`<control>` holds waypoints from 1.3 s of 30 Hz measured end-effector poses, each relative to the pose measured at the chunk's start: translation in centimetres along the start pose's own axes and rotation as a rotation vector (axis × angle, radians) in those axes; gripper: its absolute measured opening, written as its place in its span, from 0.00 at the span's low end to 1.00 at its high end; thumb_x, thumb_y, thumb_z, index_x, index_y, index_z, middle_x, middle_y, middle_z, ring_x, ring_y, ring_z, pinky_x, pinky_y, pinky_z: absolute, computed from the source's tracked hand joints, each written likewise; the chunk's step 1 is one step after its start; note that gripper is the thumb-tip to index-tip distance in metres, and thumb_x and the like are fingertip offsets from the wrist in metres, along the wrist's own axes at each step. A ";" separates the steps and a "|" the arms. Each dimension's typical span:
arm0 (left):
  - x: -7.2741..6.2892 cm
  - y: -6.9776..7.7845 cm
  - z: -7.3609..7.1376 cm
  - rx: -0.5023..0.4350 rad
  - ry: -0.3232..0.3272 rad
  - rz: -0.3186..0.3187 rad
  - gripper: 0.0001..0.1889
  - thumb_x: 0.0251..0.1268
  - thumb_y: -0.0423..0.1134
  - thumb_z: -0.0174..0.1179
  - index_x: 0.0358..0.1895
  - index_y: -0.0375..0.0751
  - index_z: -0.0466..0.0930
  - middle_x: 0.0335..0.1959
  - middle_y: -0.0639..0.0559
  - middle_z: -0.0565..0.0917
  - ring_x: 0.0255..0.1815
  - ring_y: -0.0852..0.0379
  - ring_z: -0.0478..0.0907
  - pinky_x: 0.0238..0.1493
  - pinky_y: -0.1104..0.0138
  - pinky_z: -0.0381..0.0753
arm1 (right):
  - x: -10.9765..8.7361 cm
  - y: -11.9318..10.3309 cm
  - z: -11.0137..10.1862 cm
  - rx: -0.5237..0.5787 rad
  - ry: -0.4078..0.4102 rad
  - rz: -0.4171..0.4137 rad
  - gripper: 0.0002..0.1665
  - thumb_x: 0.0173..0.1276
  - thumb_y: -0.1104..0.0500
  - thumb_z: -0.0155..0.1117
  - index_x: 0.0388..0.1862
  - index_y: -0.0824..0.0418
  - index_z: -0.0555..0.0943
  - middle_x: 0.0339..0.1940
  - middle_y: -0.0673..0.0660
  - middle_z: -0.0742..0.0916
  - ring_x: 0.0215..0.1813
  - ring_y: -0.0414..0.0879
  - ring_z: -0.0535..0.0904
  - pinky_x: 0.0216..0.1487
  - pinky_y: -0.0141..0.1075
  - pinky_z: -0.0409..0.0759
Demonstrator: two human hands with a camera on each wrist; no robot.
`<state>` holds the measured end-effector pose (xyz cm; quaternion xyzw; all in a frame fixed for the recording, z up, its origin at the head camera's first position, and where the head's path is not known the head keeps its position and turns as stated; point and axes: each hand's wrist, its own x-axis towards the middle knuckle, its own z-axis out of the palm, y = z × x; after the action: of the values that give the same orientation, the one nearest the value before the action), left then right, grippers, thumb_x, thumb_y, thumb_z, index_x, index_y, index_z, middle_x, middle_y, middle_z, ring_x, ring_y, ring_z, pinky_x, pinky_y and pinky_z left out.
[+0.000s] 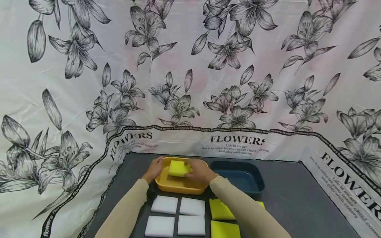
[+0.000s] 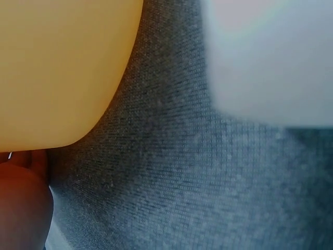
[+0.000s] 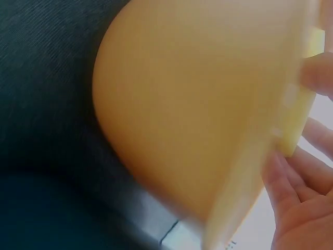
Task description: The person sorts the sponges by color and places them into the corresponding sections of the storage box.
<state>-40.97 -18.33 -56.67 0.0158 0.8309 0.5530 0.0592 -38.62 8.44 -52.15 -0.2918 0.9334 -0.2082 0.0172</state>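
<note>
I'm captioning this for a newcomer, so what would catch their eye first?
Probably the bright yellow block in the right hand, at the orange tray. Behind, large black flowers pattern the pale cloth. Four white blocks lie in front of the tray.

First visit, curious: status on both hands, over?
Right hand gripping square yellow sponge at oblong amber plastic tray. Left hand at its left end. No obstruction visible.

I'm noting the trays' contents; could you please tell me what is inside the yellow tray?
Within the yellow tray is a yellow block, held by the right hand; whether it touches the floor is unclear. They cover part of the floor; anything beneath is hidden.
</note>
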 end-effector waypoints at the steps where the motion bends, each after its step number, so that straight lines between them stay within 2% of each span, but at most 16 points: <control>1: -0.1 0.0 0.0 0.001 -0.004 0.002 0.27 0.95 0.46 0.35 0.81 0.37 0.71 0.77 0.34 0.76 0.75 0.37 0.76 0.76 0.41 0.75 | 0.2 -0.1 0.3 -0.007 -0.004 0.003 0.31 0.75 0.50 0.77 0.70 0.61 0.82 0.63 0.59 0.89 0.56 0.47 0.84 0.61 0.45 0.86; 6: 0.0 -0.3 0.0 -0.008 0.009 0.005 0.26 0.95 0.45 0.36 0.81 0.37 0.71 0.78 0.34 0.76 0.77 0.36 0.74 0.79 0.41 0.73 | 1.1 -0.3 1.6 -0.016 -0.016 0.010 0.29 0.74 0.50 0.77 0.68 0.61 0.82 0.59 0.57 0.90 0.47 0.43 0.81 0.56 0.41 0.85; 14: 0.2 -0.5 0.1 -0.042 -0.006 -0.003 0.27 0.95 0.46 0.36 0.82 0.36 0.69 0.79 0.34 0.75 0.78 0.36 0.74 0.80 0.40 0.71 | 1.7 -0.3 2.6 0.006 -0.013 -0.003 0.26 0.74 0.51 0.79 0.64 0.60 0.82 0.53 0.55 0.89 0.41 0.40 0.79 0.49 0.36 0.83; 23: 0.2 -0.4 0.2 -0.043 -0.003 -0.007 0.27 0.96 0.46 0.35 0.81 0.37 0.71 0.77 0.35 0.77 0.74 0.39 0.76 0.78 0.40 0.74 | 2.2 -0.7 3.1 0.018 -0.035 0.012 0.27 0.74 0.51 0.78 0.66 0.59 0.82 0.56 0.54 0.89 0.46 0.41 0.80 0.56 0.37 0.85; 29: 0.3 -0.5 0.2 -0.040 0.014 -0.007 0.26 0.95 0.46 0.36 0.79 0.37 0.74 0.73 0.36 0.80 0.68 0.41 0.79 0.76 0.41 0.75 | 2.3 -1.4 3.4 0.043 -0.055 0.052 0.28 0.74 0.50 0.79 0.68 0.58 0.82 0.51 0.50 0.88 0.42 0.40 0.80 0.50 0.34 0.83; 39: 0.2 -0.5 0.2 -0.054 0.031 -0.004 0.26 0.95 0.45 0.36 0.74 0.34 0.78 0.64 0.36 0.83 0.57 0.45 0.80 0.69 0.45 0.79 | 2.6 -1.8 4.0 0.033 -0.042 0.023 0.30 0.71 0.51 0.81 0.66 0.59 0.81 0.52 0.53 0.89 0.46 0.42 0.80 0.56 0.38 0.84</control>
<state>-41.14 -18.30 -57.27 0.0042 0.8165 0.5754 0.0478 -39.15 4.17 -54.80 -0.2849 0.9326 -0.2172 0.0442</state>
